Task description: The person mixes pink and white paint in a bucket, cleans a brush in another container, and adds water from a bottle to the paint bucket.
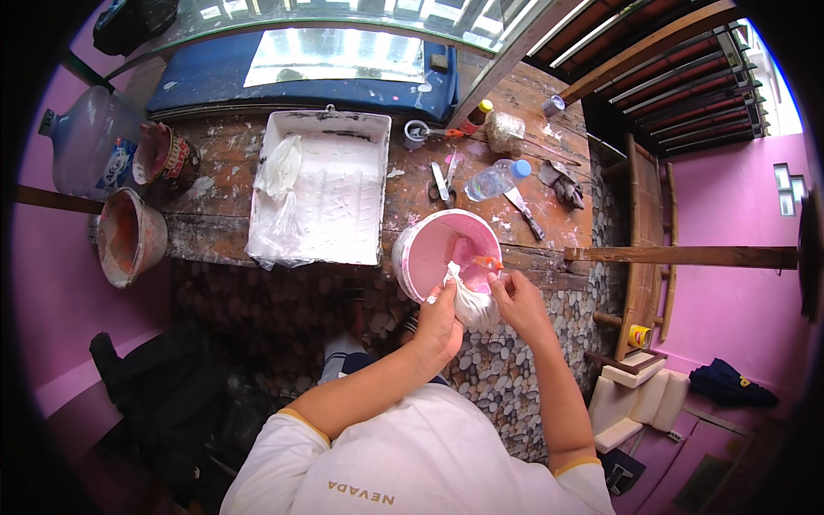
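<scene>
Left hand (441, 321) pinches a white bag (475, 311) at the pail's (405, 260) near rim, centre-frame; right hand (520, 302) half-curled, hold unclear; apparent neck-loosening needs steady support.

Printed across the white shirt (416, 451) in one line of gold capitals (361, 493), upside down in view. Marked in large white letters (120, 158) on the blue label (112, 178) of the clear jug (84, 140). Marked also on the red-banded tub (178, 160) beside the jug, though too small to read.
</scene>
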`<state>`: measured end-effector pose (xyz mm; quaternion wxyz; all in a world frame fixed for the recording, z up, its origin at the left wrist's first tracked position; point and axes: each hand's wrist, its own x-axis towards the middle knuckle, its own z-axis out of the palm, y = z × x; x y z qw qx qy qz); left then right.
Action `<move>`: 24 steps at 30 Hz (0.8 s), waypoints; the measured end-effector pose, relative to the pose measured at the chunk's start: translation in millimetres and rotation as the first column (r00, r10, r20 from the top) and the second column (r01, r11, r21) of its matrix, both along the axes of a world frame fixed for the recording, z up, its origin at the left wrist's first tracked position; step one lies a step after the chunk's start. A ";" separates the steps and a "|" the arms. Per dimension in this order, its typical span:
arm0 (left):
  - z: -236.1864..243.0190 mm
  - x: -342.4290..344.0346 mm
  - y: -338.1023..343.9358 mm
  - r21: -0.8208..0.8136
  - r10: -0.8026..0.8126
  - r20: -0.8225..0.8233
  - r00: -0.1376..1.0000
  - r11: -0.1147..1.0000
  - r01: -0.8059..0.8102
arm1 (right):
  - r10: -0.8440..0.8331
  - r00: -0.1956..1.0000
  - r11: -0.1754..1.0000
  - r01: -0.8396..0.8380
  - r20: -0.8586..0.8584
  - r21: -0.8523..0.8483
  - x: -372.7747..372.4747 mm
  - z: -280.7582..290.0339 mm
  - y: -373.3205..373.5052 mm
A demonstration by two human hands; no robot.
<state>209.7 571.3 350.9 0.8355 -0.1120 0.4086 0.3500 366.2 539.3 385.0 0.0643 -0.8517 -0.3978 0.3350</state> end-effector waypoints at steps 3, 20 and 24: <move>-0.4 1.5 -1.1 0.002 0.004 -0.027 1.000 1.000 -0.004 | -0.009 0.981 0.955 -0.048 0.191 0.292 -5.5 -5.4 11.6; -9.2 -1.2 -2.3 0.024 0.014 -0.015 1.000 1.000 -0.014 | 0.203 0.959 0.920 -0.256 0.196 0.298 -10.7 -12.7 42.6; -10.7 -3.2 -1.7 0.008 -0.006 -0.016 1.000 1.000 0.006 | 0.180 0.979 0.856 -0.203 0.095 0.475 -9.2 14.2 36.8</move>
